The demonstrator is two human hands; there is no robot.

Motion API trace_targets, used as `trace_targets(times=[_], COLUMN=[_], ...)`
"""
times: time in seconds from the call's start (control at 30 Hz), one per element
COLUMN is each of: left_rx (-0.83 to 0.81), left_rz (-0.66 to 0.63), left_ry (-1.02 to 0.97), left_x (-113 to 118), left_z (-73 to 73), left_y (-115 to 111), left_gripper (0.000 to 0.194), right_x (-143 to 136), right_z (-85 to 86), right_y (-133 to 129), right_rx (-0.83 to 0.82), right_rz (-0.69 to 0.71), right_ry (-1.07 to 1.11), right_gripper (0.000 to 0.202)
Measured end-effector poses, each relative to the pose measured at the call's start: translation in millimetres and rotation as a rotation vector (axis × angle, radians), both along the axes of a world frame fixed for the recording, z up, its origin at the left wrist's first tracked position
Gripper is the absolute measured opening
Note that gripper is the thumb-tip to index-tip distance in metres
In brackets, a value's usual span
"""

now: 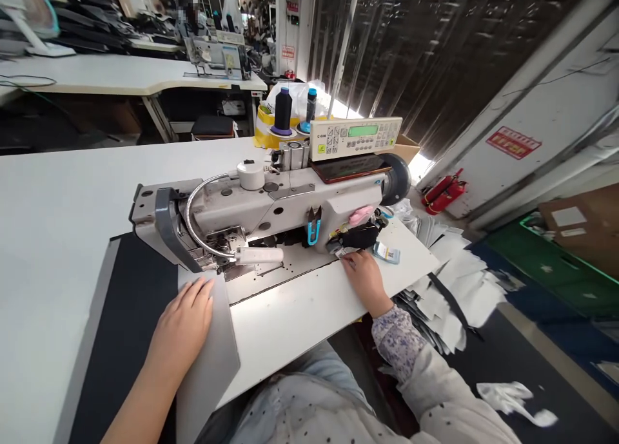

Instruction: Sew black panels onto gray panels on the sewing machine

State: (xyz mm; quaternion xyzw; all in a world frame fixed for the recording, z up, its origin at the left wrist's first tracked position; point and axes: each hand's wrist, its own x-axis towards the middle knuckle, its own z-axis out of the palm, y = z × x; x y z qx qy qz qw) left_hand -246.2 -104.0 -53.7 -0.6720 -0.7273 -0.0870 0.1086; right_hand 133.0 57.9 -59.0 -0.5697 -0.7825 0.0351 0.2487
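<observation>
My left hand (186, 321) lies flat on a grey sheet of material (213, 341), its fingertips close to the needle area of a sewing machine (271, 205). Beneath and left of that sheet spreads a dark panel (130, 328) with a grey edge. At the foot of the machine's right column, my right hand (362, 275) has its fingers drawn together by a small whitish piece (341, 253); what they grip is too small to make out. A black bundle (360, 236) sits just above it, and a small packet (387, 253) lies to its right.
Blue thread snips (314, 228) hang on the machine's side. A phone (353, 168) rests on top, below the control panel (355, 138). Thread spools (283, 112) stand behind. Scrap pieces (449, 289) are heaped on the floor at right, near red fire extinguishers (443, 191).
</observation>
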Motion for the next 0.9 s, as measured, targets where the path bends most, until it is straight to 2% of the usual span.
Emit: trace_targets(times=[0.4,0.53,0.7,0.9], left_rx=[-0.026,-0.041,-0.033,-0.023], left_rz=[0.03,0.04,0.051,0.044], left_ry=[-0.034,-0.031,-0.044,-0.045], left_x=[0,0,1,0], left_z=[1.5,2.1,2.4,2.4], left_y=[0,0,-1,0], left_gripper=[0.048,0.049,0.049,0.048], right_x=[5,10,12,9], right_z=[-7.8,-7.7,-8.4,-8.2], right_y=[-2,0,0,0], right_rx=[0.025,0.012,-0.01,-0.038], right_rz=[-0.005,-0.028,0.078,0.07], right_ry=[0.265,0.239,0.126,0.204], right_gripper=[0.037,0.038,0.034,0.035])
